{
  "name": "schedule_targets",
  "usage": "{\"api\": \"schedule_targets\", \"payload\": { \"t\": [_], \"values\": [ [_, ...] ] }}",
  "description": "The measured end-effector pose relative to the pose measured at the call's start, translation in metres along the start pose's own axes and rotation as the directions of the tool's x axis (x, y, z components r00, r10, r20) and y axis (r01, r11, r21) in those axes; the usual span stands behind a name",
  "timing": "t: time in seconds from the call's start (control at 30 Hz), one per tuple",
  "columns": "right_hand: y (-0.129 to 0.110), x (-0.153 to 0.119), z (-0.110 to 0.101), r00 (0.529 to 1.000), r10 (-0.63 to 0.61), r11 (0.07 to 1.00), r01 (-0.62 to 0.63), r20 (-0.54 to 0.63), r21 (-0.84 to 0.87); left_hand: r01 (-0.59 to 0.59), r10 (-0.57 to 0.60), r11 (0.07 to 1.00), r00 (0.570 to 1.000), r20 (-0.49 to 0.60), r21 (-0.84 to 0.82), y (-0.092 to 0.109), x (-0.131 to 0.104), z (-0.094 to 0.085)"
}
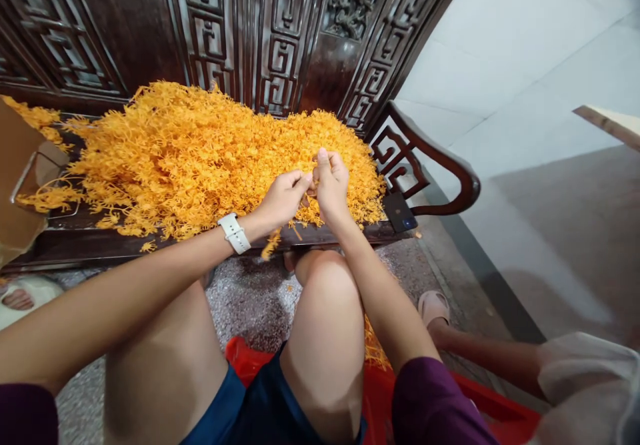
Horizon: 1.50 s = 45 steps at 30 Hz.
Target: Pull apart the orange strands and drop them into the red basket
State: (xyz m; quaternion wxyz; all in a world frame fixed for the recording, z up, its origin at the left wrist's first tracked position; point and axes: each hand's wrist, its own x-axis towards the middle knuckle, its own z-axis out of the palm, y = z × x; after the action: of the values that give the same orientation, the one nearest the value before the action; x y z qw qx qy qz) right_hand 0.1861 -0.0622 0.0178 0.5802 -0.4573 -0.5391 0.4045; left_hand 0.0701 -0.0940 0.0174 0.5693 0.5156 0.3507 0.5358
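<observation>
A big heap of orange-yellow artificial flower pieces point(170, 145) covers the seat of a dark wooden bench. Over its front right part, my left hand point(286, 197) and my right hand point(331, 181) meet, thumbs and fingertips nearly touching. Both hands are closed in a pinch, and what lies between the fingers is too small to make out. A small orange sprig point(271, 243) hangs below my left hand near the bench edge. A pale watch point(234, 233) is on my left wrist.
A dark phone point(399, 213) lies at the bench's right end by the curved armrest point(463, 181). At the far left stands a cardboard box point(17, 178). Another person's leg and sandal point(434, 306) are at the right. Red plastic point(245, 358) shows below my legs.
</observation>
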Motion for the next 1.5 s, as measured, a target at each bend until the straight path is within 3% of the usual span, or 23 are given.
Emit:
{"api": "schedule_targets", "payload": {
  "t": [0.13,0.23,0.4,0.57,0.87,1.03,1.17,1.27,1.33,1.43,1.5],
  "values": [
    [-0.003,-0.002,-0.002,0.999,0.023,0.999,-0.022,-0.046,0.034,0.158,-0.160,0.950,0.987,0.016,-0.271,0.011,-0.003,0.009],
    [-0.005,-0.005,-0.004,1.000,-0.005,1.000,0.005,0.008,0.023,0.252,-0.250,0.911,0.967,0.047,-0.326,0.014,-0.002,0.006],
    [-0.015,-0.012,0.000,0.993,0.063,0.994,-0.071,0.096,0.080,0.218,-0.170,0.918,0.971,0.170,-0.331,0.012,0.002,-0.002],
    [-0.025,-0.014,0.006,0.974,0.182,0.959,-0.206,0.139,0.192,0.209,-0.133,0.871,0.972,0.195,-0.445,0.017,0.003,0.001],
    [-0.022,-0.012,0.010,0.981,0.166,0.947,-0.188,0.104,0.260,0.217,-0.147,0.886,0.969,0.197,-0.409,0.026,0.001,-0.002],
    [-0.019,-0.010,0.011,0.982,0.160,0.968,-0.176,0.101,0.180,0.238,-0.169,0.876,0.966,0.196,-0.420,0.024,0.003,-0.002],
    [-0.020,-0.003,-0.003,0.981,0.117,0.991,-0.124,0.153,0.039,0.241,-0.190,0.868,0.969,0.158,-0.435,0.031,0.002,-0.005],
    [-0.026,-0.002,-0.020,0.970,0.061,0.997,-0.072,0.236,0.039,0.157,-0.164,0.911,0.986,0.012,-0.382,0.048,0.006,-0.016],
    [-0.032,-0.004,-0.030,0.944,0.081,0.995,-0.098,0.321,0.035,0.089,-0.123,0.948,0.988,-0.092,-0.307,0.057,0.011,-0.026],
    [-0.034,0.000,-0.038,0.873,0.180,0.981,-0.195,0.454,-0.014,0.087,-0.118,0.967,0.986,-0.121,-0.238,0.057,0.019,-0.043],
    [-0.025,0.012,-0.041,0.903,0.194,0.973,-0.226,0.383,0.039,0.123,-0.149,0.967,0.983,-0.104,-0.224,0.050,0.023,-0.054]
  ]
}}
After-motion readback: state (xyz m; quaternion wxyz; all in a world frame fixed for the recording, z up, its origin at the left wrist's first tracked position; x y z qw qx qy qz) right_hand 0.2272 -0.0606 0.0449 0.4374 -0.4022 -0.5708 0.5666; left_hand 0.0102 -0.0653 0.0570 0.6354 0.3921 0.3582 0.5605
